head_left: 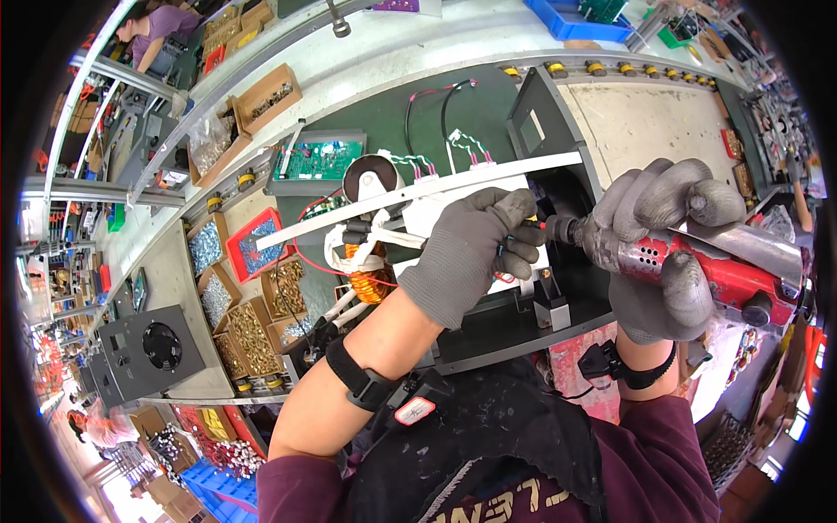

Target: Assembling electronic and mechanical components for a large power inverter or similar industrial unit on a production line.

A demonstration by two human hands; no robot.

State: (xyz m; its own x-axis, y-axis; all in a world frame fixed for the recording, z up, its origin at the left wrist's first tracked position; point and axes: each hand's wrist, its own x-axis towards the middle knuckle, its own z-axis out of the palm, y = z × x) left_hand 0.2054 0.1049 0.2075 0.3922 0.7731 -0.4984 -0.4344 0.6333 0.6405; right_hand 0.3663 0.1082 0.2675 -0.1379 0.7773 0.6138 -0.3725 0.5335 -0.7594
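My right hand [667,218], in a grey glove, is wrapped round the red body of an electric drill [737,279], whose dark chuck [565,231] points left. My left hand [475,248], also gloved, is closed in a pinch just ahead of the chuck. What its fingertips hold is mostly hidden. Both hands are above an open dark metal housing [488,340]. A long pale metal strip [349,218] lies slanted across it, just beyond my left hand. Copper-wound coil [370,283], white sleeved leads and a round black part [370,179] sit left of my left hand.
Green circuit board [318,157] lies on the green work surface [384,105]. To the left are a red tray [255,244] and boxes of brass fasteners [251,336]. A dark panel with a fan opening [153,349] stands farther left. A metal rail with yellow rollers [593,68] runs behind.
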